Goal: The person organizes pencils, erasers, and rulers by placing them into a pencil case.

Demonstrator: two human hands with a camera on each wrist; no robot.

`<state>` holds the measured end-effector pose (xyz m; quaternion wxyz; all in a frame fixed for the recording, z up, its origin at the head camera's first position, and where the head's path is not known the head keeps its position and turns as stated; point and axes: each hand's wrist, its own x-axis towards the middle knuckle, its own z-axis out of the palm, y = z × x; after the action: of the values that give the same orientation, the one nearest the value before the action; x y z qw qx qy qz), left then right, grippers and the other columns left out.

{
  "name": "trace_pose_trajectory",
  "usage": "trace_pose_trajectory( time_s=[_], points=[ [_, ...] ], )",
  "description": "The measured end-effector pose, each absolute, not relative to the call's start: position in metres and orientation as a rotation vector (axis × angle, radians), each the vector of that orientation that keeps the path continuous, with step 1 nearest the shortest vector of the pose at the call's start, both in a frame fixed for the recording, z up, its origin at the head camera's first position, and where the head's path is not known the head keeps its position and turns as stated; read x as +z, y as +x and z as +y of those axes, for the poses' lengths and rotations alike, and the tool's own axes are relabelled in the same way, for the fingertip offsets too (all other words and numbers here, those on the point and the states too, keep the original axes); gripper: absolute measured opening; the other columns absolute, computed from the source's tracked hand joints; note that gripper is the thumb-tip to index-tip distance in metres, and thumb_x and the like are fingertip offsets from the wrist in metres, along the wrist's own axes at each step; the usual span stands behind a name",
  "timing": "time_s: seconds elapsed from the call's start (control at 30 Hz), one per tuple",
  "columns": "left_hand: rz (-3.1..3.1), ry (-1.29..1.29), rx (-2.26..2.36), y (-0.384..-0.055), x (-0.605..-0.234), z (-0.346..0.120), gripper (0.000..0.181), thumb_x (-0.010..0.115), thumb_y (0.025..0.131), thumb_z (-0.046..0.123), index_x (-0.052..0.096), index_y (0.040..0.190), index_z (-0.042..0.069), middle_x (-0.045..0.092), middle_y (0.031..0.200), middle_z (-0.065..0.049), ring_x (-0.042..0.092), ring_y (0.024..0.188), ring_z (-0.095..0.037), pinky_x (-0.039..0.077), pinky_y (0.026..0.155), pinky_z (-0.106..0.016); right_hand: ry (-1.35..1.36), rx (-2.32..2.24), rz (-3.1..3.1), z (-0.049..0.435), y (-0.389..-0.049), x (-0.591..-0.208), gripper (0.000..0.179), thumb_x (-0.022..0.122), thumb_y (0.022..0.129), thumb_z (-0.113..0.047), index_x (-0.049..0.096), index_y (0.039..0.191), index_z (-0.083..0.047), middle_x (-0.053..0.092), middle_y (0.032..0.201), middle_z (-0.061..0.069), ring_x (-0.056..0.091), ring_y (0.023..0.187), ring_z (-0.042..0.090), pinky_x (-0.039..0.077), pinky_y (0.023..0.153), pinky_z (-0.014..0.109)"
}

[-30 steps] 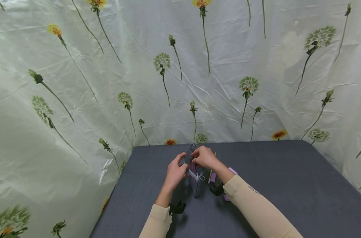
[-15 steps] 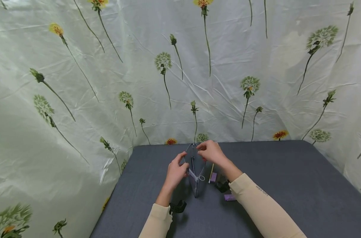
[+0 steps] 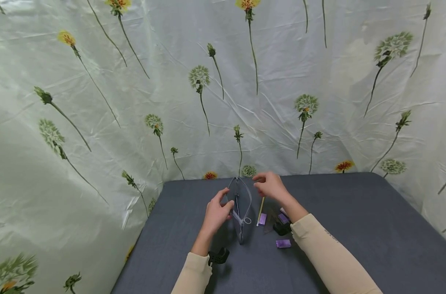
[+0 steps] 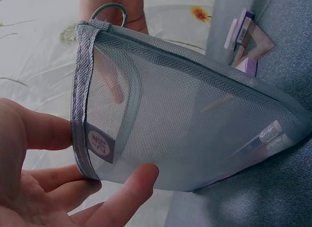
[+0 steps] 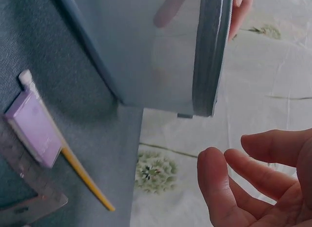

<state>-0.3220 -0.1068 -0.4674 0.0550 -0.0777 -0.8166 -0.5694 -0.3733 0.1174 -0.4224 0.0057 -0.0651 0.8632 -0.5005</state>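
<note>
A grey mesh zip pouch (image 3: 241, 230) stands upright on the table, its mouth spread wide. My left hand (image 3: 217, 210) pinches its left rim; in the left wrist view, the thumb (image 4: 141, 180) lies on the mesh near a small label (image 4: 100, 143), with fingers at the edge. Low inside the pouch is a pale, pinkish thing (image 4: 270, 136), blurred by the mesh. My right hand (image 3: 272, 188) hovers right of the pouch, apart from it. Its fingers are loosely bent in the right wrist view, holding nothing.
Right of the pouch lie a yellow pencil (image 5: 80, 168), a small purple box (image 5: 36, 127) and a clear set square (image 5: 41, 205). Another purple box (image 3: 283, 243) lies nearer, with one more (image 3: 283, 218) by the right wrist. A flowered curtain (image 3: 208, 102) hangs behind the table.
My right hand has come out of the pouch's mouth and moved right. A red strip seen there earlier no longer shows in the head view. My left hand keeps its hold.
</note>
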Motion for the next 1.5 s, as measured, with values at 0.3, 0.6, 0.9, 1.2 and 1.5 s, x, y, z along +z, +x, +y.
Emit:
trace_pose_trajectory(
  time_s=[0.3,0.6,0.9,1.2,1.5],
  points=[
    [-2.491,-0.203,-1.732,-0.323,-0.467,-0.107,0.051,0.062,0.097,0.015,0.053,0.147,0.018,0.042,0.156,-0.007,0.067,0.109,-0.027,0.059,0.064,-0.042,-0.163,-1.489,2.759,0.129,-0.382,-0.439,0.028,0.066,0.095,-0.008,0.071,0.122,-0.005,0.071,0.111,0.018,0.071,0.084,0.034,0.058,0.065,0.036],
    [-2.501,-0.213,-1.697,-0.323,-0.47,-0.108,0.052,0.062,0.096,0.013,0.053,0.147,0.015,0.044,0.155,-0.01,0.068,0.098,-0.02,0.058,0.062,-0.043,-0.202,-1.203,2.951,0.127,-0.376,-0.469,0.034,0.072,0.088,-0.008,0.071,0.121,-0.003,0.073,0.096,0.011,0.068,0.064,0.022,0.053,0.063,0.039],
    [-2.511,-0.194,-1.723,-0.323,-0.468,-0.108,0.049,0.061,0.097,0.017,0.054,0.145,0.016,0.045,0.154,-0.01,0.065,0.111,-0.025,0.059,0.064,-0.041,-0.21,-1.002,3.057,0.123,-0.378,-0.485,0.034,0.08,0.081,-0.011,0.075,0.113,-0.004,0.07,0.082,0.004,0.064,0.081,0.028,0.049,0.084,0.054],
    [-2.506,-0.225,-1.741,-0.324,-0.468,-0.108,0.046,0.062,0.098,0.019,0.055,0.143,0.019,0.044,0.154,-0.012,0.068,0.102,-0.023,0.057,0.059,-0.034,-0.183,-0.917,3.075,0.114,-0.377,-0.495,0.04,0.085,0.077,-0.015,0.075,0.114,-0.004,0.066,0.124,0.021,0.062,0.108,0.04,0.049,0.091,0.054],
    [-2.49,-0.244,-1.758,-0.323,-0.47,-0.111,0.048,0.062,0.099,0.019,0.053,0.146,0.015,0.042,0.155,-0.014,0.063,0.114,-0.031,0.058,0.061,-0.037,-0.269,-0.816,3.12,0.112,-0.379,-0.5,0.042,0.093,0.066,-0.017,0.078,0.102,-0.002,0.068,0.096,0.016,0.064,0.095,0.037,0.051,0.082,0.053]
  ],
)
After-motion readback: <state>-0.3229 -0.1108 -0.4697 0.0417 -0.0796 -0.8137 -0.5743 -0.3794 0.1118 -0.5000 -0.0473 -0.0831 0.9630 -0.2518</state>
